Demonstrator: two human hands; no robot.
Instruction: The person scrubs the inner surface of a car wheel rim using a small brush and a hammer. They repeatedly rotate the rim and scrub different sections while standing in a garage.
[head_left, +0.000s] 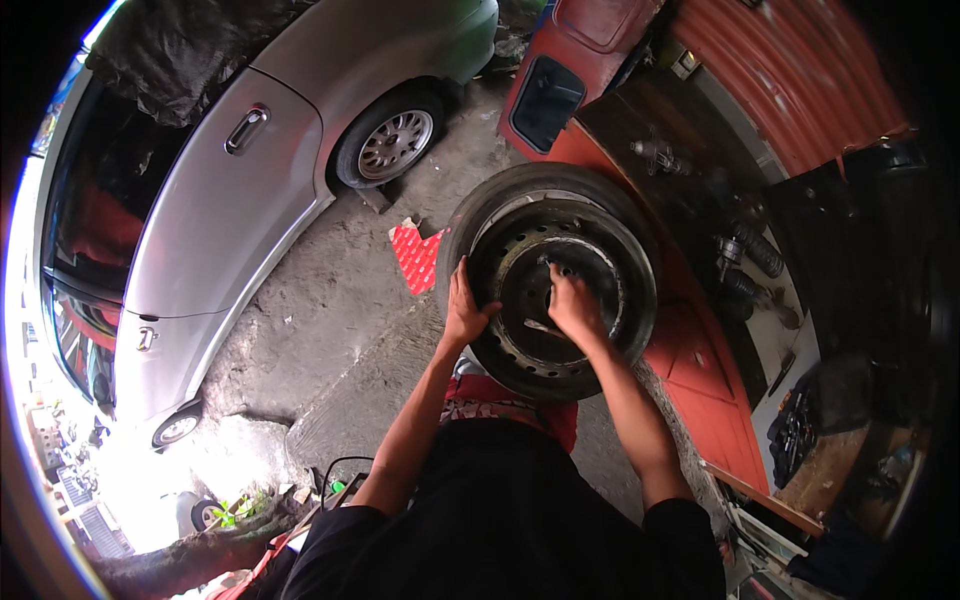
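Note:
A car wheel [510,352], a dark steel rim with a ring of holes, lies in front of my body. A black tyre [520,180] surrounds it and shows most at the far side. My left hand [466,308] rests on the rim's left edge with its fingers stretched out. Over the hub, my right hand [574,306] has its fingers curled, the index finger pointing down at the centre. What it grips, if anything, is hidden. A thin pale piece [543,327] shows beside that hand, and I cannot tell whether it is held.
At the left stands a silver car [225,200], its wheel [395,145] near the far side. Red patterned cardboard [416,256] lies on the concrete floor [300,310]. Red body panels [700,350] and greasy metal parts [740,265] are at the right.

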